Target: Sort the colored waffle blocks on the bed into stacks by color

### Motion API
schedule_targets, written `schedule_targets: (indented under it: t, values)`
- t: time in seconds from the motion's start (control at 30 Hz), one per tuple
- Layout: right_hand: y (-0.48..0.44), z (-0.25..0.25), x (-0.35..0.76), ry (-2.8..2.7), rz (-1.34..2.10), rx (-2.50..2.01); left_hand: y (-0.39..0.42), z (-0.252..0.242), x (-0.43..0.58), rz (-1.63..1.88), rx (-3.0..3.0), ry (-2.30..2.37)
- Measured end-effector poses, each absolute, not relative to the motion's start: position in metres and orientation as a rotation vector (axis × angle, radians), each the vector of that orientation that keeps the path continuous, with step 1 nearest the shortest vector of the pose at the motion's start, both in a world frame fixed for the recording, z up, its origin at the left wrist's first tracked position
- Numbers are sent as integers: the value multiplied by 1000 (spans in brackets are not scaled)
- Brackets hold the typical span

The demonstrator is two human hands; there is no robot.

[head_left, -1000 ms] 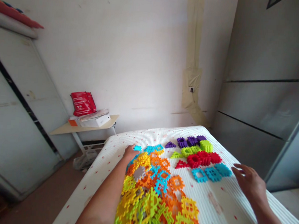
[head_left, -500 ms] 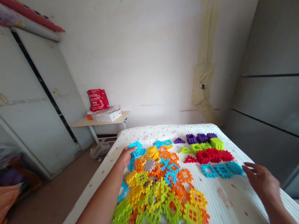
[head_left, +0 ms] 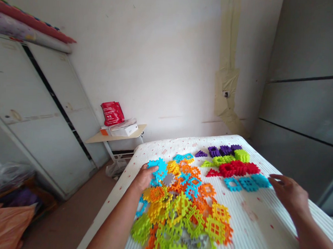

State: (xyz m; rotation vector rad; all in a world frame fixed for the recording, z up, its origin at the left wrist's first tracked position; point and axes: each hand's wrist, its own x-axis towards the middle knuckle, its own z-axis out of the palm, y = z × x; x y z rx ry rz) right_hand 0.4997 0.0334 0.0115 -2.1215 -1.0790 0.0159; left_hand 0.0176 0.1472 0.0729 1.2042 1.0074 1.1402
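Observation:
My left hand (head_left: 144, 177) grips blue interlocking tiles (head_left: 158, 166) between thumb and fingers, at the far left of a mixed pile. Yellow, orange, green and grey toothed tiles (head_left: 178, 208) make up that heap. On the right, my right hand (head_left: 289, 192) has its thumb and fingers apart beside the end of a blue row (head_left: 249, 183); whether a fingertip touches the last tile I cannot tell. Behind that row lie a red row (head_left: 238, 168), a green row (head_left: 223, 160) and a purple row (head_left: 225, 150) of the same kind.
The tiles lie on a white ribbed bedspread (head_left: 251, 216) with red spots. A small table (head_left: 140, 130) with a red bag (head_left: 112, 113) and a white box (head_left: 125, 129) stands behind left. Cabinets (head_left: 35, 94) flank the left side, and a grey panelled cabinet (head_left: 305, 106) the right.
My left hand has lifted blue tiles slightly and turned them, shifting a little right over the pile. My right hand stays beside the blue row. The view has tilted slightly.

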Motion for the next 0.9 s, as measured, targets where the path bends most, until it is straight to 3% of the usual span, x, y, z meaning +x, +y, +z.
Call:
schedule_targets:
  t: [0.43, 0.63, 0.9]
  values:
    - [31, 19, 495, -1070, 92, -2146, 108, 75, 10, 579, 1817, 850]
    - [33, 14, 497, -1068, 78, -2125, 176, 73, 4, 808, 1839, 1335]
    - [31, 7, 502, -1071, 19, -2120, 248, 28, 20, 717, 1925, 1645]
